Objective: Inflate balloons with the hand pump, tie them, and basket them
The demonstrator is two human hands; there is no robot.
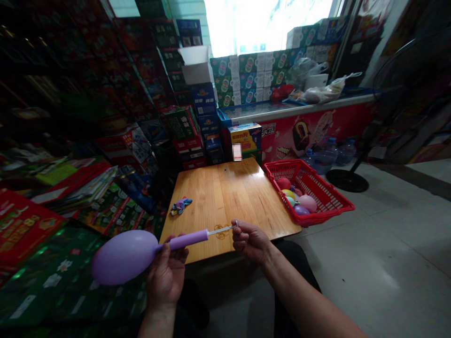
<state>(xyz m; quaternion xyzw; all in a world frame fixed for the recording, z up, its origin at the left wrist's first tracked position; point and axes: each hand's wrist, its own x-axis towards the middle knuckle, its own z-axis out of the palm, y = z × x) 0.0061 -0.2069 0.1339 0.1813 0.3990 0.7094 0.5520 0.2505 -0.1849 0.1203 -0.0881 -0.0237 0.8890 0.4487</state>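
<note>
My left hand is closed around the front end of a purple hand pump, where the neck of a purple balloon fits over the nozzle. The balloon is inflated and points to the left. With closed fingers, my right hand grips the handle end of the pump's pale rod, which is drawn out of the barrel. Under the rod, several tan rubber bands lie on the wooden table. A small bunch of flat, uninflated balloons rests near the table's left edge.
Right of the table, a red plastic basket holds several inflated balloons. A fan stand and water bottles are beyond it. Stacked cartons rise behind the table, and green cases sit at the left.
</note>
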